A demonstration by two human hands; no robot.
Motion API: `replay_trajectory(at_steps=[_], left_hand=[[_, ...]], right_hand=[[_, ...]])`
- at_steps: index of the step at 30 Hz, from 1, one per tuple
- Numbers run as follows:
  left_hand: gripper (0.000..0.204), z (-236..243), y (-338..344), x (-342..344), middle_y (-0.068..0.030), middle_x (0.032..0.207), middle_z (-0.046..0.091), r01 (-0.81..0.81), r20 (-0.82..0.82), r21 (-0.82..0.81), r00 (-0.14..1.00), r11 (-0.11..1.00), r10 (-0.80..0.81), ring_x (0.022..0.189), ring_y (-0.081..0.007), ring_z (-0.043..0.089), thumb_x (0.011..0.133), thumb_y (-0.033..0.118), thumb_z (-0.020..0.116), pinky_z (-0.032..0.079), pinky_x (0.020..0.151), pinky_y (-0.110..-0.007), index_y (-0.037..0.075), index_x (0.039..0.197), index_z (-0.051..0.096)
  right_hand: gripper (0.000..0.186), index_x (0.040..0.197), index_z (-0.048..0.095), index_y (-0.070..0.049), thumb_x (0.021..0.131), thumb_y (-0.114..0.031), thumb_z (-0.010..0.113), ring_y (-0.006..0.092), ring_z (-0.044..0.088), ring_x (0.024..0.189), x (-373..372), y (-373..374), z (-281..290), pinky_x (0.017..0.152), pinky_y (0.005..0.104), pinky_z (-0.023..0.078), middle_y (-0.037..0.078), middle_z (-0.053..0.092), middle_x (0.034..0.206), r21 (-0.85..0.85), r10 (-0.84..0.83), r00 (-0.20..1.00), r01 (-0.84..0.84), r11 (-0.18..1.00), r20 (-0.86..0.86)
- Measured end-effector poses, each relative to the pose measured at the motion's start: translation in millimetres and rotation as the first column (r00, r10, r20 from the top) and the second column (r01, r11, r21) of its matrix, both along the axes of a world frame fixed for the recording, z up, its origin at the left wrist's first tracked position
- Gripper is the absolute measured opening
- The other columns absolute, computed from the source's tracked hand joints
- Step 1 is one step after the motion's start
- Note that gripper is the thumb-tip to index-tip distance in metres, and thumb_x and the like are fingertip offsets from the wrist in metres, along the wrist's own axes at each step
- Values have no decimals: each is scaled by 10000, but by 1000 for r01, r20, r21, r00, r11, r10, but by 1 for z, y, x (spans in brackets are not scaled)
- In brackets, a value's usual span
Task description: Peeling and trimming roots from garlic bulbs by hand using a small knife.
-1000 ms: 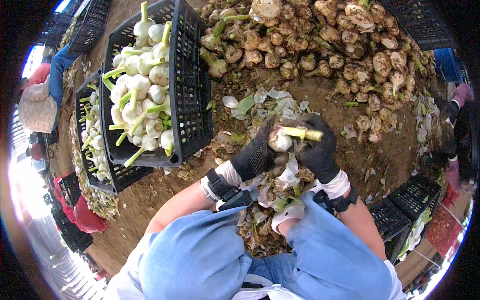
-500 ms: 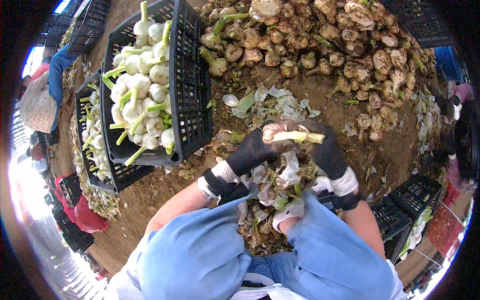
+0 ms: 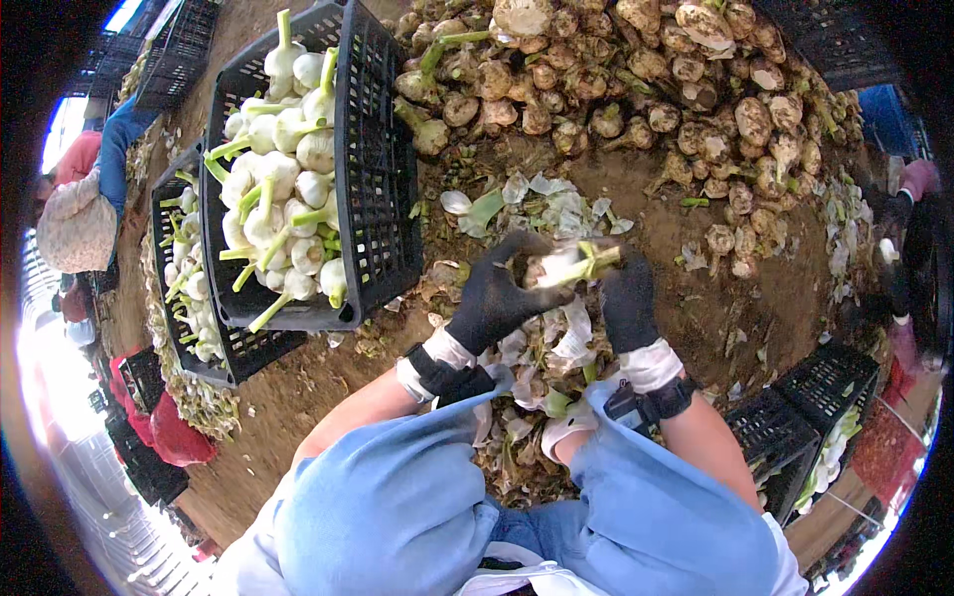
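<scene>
A garlic bulb with a thick pale green stem point(image 3: 566, 266) is held between my two black-gloved hands. My left hand point(image 3: 494, 296) is closed around the bulb end, its thumb lying below the bulb. At the stem's far end, my right hand point(image 3: 630, 298) grips the stem, where a loose strip of leaf or skin hangs off. Peeled papery skins point(image 3: 571, 343) lie on the ground beneath the hands, between my knees. Left of my hands stands a black plastic crate point(image 3: 383, 219) heaped with clean white garlic point(image 3: 283, 189), stems still on.
A large pile of soil-covered garlic bulbs point(image 3: 686, 109) spreads across the ground ahead. A second crate of garlic point(image 3: 189, 288) sits beyond the first at left. Stacked black crates point(image 3: 795, 417) stand at lower right. Other people sit at the left and right edges.
My right hand has shifted its hold on the stem, and a strip of skin now stands loose there. The bulb has turned, showing a whiter side in my left hand.
</scene>
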State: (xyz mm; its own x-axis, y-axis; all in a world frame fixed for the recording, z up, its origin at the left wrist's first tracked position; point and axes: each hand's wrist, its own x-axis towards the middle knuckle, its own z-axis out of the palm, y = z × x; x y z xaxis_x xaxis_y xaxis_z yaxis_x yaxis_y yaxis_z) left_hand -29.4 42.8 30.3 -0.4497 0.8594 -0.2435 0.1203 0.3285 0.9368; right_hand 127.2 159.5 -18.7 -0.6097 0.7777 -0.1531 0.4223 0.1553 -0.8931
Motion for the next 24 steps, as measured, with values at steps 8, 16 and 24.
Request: replay_trajectory(at_steps=[8, 16, 24], left_hand=[[555, 2, -13, -3, -77, 1125, 640, 33, 241, 48, 970, 998, -43, 1073, -171, 586, 713, 118, 802, 458, 964, -328, 60, 1197, 537], [594, 5, -8, -9, -72, 1224, 605, 71, 250, 96, 964, 993, -93, 1117, -168, 577, 750, 112, 811, 463, 986, -333, 54, 1269, 530], [569, 10, -15, -15, -100, 1208, 618, 127, 251, 116, 956, 985, -153, 1098, -168, 593, 821, 128, 764, 482, 970, -331, 26, 1314, 499]], right_hand=[[270, 975, 653, 19, 822, -203, 650, 412, 622, 793, 17, 41, 2, 729, 487, 501, 234, 653, 903, 285, 106, 924, -221, 933, 368], [428, 1147, 621, -26, 739, -147, 667, 383, 651, 877, 5, 15, 59, 722, 448, 531, 209, 651, 1053, 463, 399, 844, -531, 710, 357], [273, 988, 641, -53, 731, -143, 656, 378, 639, 779, -13, 21, 62, 665, 458, 511, 175, 635, 884, 455, 409, 868, -497, 739, 284]])
